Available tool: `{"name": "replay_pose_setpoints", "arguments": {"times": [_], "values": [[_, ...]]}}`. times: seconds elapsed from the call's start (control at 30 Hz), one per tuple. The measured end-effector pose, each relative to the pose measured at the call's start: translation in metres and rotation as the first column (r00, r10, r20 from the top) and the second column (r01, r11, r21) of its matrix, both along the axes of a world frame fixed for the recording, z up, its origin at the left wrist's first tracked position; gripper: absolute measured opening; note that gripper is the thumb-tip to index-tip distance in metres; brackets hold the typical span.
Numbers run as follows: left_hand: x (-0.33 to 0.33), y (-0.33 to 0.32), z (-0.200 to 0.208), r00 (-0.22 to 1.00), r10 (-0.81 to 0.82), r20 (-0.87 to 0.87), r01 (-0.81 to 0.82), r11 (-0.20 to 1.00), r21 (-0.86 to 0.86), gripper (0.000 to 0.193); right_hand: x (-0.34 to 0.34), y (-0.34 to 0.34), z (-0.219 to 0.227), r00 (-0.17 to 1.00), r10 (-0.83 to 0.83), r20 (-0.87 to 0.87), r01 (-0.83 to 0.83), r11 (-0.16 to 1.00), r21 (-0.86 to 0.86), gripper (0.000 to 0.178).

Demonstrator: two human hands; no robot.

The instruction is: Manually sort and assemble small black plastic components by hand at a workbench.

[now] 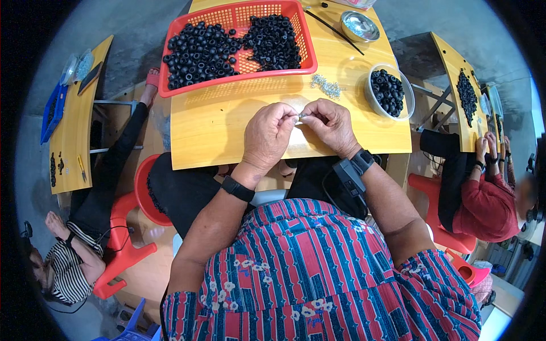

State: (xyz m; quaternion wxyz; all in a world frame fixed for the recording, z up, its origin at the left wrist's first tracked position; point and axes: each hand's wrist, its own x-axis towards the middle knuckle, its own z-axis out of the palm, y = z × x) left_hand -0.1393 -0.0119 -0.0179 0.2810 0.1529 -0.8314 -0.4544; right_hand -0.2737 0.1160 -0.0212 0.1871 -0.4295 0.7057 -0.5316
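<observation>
My left hand [269, 135] and my right hand [331, 126] meet above the table's near edge, thumbs and fingertips pinched together. Between them they hold a tiny greyish piece [301, 115], mostly covered by the fingertips; its exact kind cannot be made out. Just beyond my right hand lies a loose heap of small silvery, clear-looking parts [327, 87]. A round clear tub [407, 108] of black ring-like parts [387, 91] stands to the right of my hands.
A red plastic basket [244, 78] at the back left holds round black parts [202, 54] and smaller black pieces [273, 42]. A metal bowl [367, 33] and a thin black stick [335, 33] lie at the back right. People sit at tables on both sides.
</observation>
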Motion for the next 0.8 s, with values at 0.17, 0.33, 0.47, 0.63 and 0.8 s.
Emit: {"name": "replay_pose_setpoints", "arguments": {"times": [0.17, 0.33, 0.47, 0.63, 0.8], "values": [[0.000, 0.000, 0.001, 1.000, 0.001, -0.003, -0.001, 1.000, -0.009, 0.006, 0.001, 0.000, 0.001, 0.999, 0.004, 0.051, -0.005, 1.000, 0.010, 0.010], [0.000, 0.000, 0.001, 1.000, -0.002, 0.003, 0.002, 1.000, -0.010, 0.006, 0.002, 0.001, 0.005, 0.994, 0.019, 0.103, -0.021, 0.999, 0.024, 0.011], [0.000, 0.000, 0.001, 1.000, -0.001, 0.007, 0.001, 1.000, 0.000, 0.006, 0.002, 0.001, 0.007, 0.993, 0.032, 0.116, -0.037, 0.998, 0.041, 0.010], [0.000, 0.001, 0.002, 1.000, -0.002, -0.012, 0.002, 0.999, 0.043, 0.007, 0.005, -0.001, 0.015, 0.999, 0.035, 0.020, -0.036, 0.998, 0.053, 0.015], [-0.001, 0.002, 0.004, 1.000, 0.004, -0.019, -0.002, 0.996, 0.085, 0.009, 0.002, 0.000, 0.014, 0.993, 0.081, -0.082, -0.082, 0.997, 0.001, 0.015]]}}
